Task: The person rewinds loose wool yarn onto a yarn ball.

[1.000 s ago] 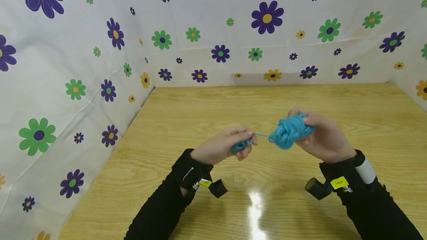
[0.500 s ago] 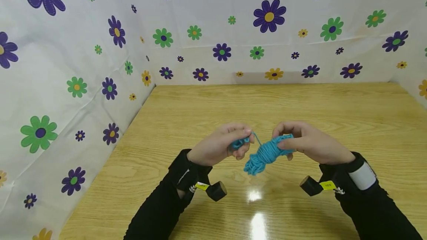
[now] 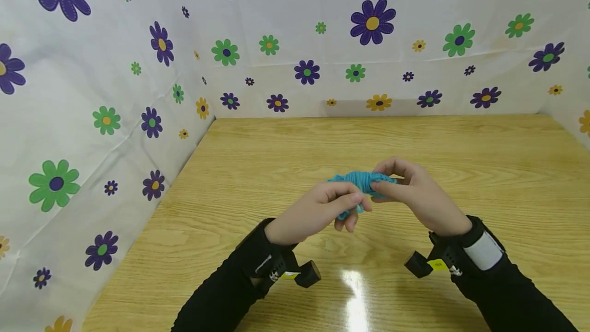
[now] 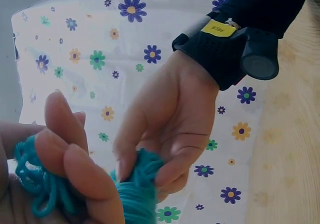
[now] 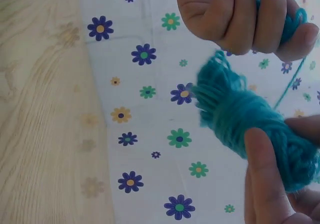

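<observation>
A blue bundle of yarn [image 3: 357, 180], wound tight round its middle with loops at the ends, is held up over the table. My right hand [image 3: 417, 191] grips its right end between thumb and fingers; the right wrist view shows the wound yarn bundle [image 5: 245, 114] whole. Just in front of the bundle's left end, my left hand [image 3: 324, 209] has its fingers curled round a small clump of loose yarn [image 4: 42, 179]. A single strand [image 5: 291, 86] runs from that clump to the bundle.
Below both hands spreads a wooden table [image 3: 258, 152] with a bright reflection near its front. White flower-printed cloth [image 3: 276, 29] stands behind it and along its left side. Each wrist wears a black camera mount [image 3: 306, 273].
The bundle has swung from the right and below the left hand to behind it, now lying nearly level. My right hand has moved left, closer to my left hand, which still holds the loose yarn.
</observation>
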Motion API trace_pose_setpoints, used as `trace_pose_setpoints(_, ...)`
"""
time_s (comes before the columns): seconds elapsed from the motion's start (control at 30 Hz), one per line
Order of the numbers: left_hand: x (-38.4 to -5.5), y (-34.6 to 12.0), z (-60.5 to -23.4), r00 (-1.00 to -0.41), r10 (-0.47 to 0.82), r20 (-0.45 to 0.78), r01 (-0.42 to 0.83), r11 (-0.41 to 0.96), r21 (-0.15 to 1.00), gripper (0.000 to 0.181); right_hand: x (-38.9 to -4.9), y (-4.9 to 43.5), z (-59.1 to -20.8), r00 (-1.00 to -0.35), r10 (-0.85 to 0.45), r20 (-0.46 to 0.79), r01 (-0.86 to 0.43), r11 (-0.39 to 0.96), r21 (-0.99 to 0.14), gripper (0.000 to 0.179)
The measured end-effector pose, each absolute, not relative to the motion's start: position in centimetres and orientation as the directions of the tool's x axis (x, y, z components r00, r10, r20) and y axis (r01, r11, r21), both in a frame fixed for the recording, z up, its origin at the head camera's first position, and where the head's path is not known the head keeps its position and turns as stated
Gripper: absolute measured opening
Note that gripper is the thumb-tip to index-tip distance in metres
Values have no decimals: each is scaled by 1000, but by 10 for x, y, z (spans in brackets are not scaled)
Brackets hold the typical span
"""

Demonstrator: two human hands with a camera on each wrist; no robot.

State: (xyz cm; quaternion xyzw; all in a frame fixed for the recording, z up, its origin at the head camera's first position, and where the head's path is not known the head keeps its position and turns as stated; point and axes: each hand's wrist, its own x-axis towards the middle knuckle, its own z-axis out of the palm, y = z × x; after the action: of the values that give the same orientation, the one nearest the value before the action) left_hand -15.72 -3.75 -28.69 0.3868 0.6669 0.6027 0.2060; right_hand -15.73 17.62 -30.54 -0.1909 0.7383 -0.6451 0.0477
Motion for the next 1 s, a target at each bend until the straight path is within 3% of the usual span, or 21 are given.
trace_pose_setpoints(0.33,-155,-29,-292,-625,764,160,263,14,965,27,-153,173,-300,-939,-159,305,-266,-227,-937,10)
trace_pose_setpoints(0.63,-156,-27,-297,-603,782,155,261,11,965,28,-152,178,-293,-934,-81,347,-226,-619,-752,10)
trace_pose_setpoints(1.0,-160,-27,-296,-580,812,63,260,112,959,28,-149,186,-287,-939,-65,339,-169,-769,-617,10)
